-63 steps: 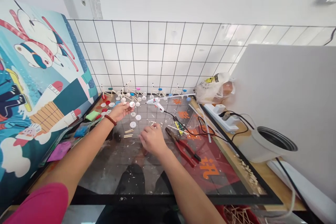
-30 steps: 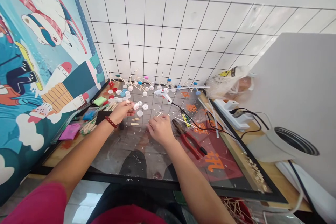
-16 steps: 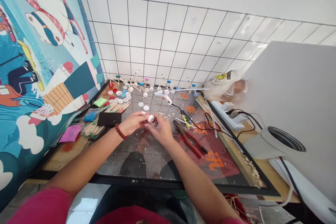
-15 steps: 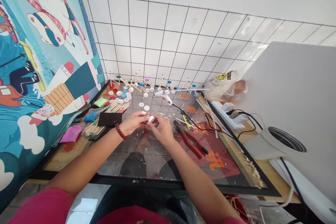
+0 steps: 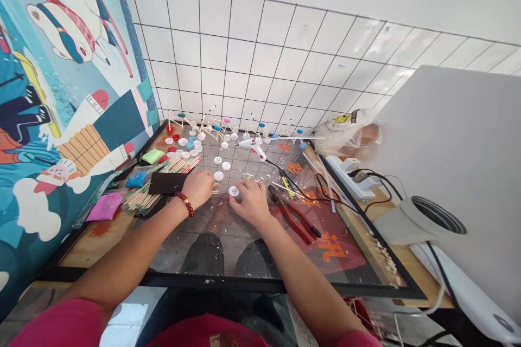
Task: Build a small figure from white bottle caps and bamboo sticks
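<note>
My right hand [image 5: 252, 203] rests on the glass tabletop, its thumb and fingers at the edge of a white bottle cap [image 5: 233, 191] with a small print on top. Curled together beside the right end of a black card [image 5: 166, 183] is my left hand [image 5: 198, 190]. Short wooden sticks [image 5: 215, 188] lie at its fingertips; whether it pinches one is hidden. Just beyond the hands are three more white caps [image 5: 218, 176]. Matchsticks [image 5: 138, 198] with coloured tips lie in a pile around the card.
A white glue gun [image 5: 254, 147] lies behind, its cord running right to a power strip [image 5: 352, 176]. Red-handled pliers [image 5: 299, 222] lie right. Stick-and-cap figures [image 5: 211, 130] line the back edge. Coloured clay packets [image 5: 105, 207] sit left; a white pot-shaped holder [image 5: 407, 219] stands right.
My hands have parted. The left moved left and down to the short sticks, uncovering a white cap. The right brought its cap down and now has it alone.
</note>
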### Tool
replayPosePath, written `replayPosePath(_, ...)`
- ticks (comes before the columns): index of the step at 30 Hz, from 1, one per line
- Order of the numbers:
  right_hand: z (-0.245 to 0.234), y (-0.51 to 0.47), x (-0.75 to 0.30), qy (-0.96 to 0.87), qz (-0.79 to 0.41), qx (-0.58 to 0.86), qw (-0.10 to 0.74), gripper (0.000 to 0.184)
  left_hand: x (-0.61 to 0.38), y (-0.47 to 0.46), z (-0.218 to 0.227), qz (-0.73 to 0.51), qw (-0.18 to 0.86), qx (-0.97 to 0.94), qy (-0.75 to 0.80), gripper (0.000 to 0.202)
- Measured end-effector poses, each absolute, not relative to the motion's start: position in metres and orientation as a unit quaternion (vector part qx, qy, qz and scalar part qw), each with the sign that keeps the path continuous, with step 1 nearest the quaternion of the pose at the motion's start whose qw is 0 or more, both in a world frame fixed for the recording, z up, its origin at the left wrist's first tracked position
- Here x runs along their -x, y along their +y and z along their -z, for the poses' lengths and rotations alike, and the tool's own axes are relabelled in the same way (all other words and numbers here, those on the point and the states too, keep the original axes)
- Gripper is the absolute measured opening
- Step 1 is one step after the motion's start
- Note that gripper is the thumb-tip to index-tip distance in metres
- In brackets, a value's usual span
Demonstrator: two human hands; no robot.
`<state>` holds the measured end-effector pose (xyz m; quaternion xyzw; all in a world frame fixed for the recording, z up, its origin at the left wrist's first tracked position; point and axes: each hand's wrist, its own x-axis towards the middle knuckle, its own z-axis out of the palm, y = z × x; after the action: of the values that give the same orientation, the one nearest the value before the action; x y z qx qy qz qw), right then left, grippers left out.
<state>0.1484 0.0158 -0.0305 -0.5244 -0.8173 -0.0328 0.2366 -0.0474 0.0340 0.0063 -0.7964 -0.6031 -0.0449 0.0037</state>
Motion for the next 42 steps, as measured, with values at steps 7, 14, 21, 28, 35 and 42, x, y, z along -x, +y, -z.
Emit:
replayPosePath(7, 0.031, 0.016, -0.150, -0.822, 0.027, 0.521, 0.227, 0.023, 0.045, 0.034, -0.001, 0.067, 0.013, 0.807, -0.586, 0.035)
replayPosePath(14, 0.029, 0.014, -0.148, -0.836, 0.013, 0.503, 0.219, 0.025, 0.043, 0.034, -0.003, 0.054, 0.031, 0.801, -0.595, 0.030)
replayPosePath(21, 0.029, 0.015, -0.149, -0.819, 0.017, 0.523, 0.237, 0.027, 0.044, 0.035, -0.003, 0.051, 0.041, 0.802, -0.594, 0.026)
replayPosePath(28, 0.032, 0.018, -0.151, -0.800, 0.021, 0.557, 0.222, 0.022, 0.043, 0.032, -0.010, 0.095, 0.007, 0.797, -0.596, 0.029)
replayPosePath(35, 0.028, 0.014, -0.150, -0.808, 0.011, 0.552, 0.204, 0.034, 0.051, 0.050, -0.003, 0.300, -0.247, 0.694, -0.606, 0.012)
replayPosePath(42, 0.024, 0.015, -0.153, -0.805, 0.003, 0.560, 0.197, 0.028, 0.051, 0.056, -0.002, 0.493, -0.413, 0.528, -0.555, 0.014)
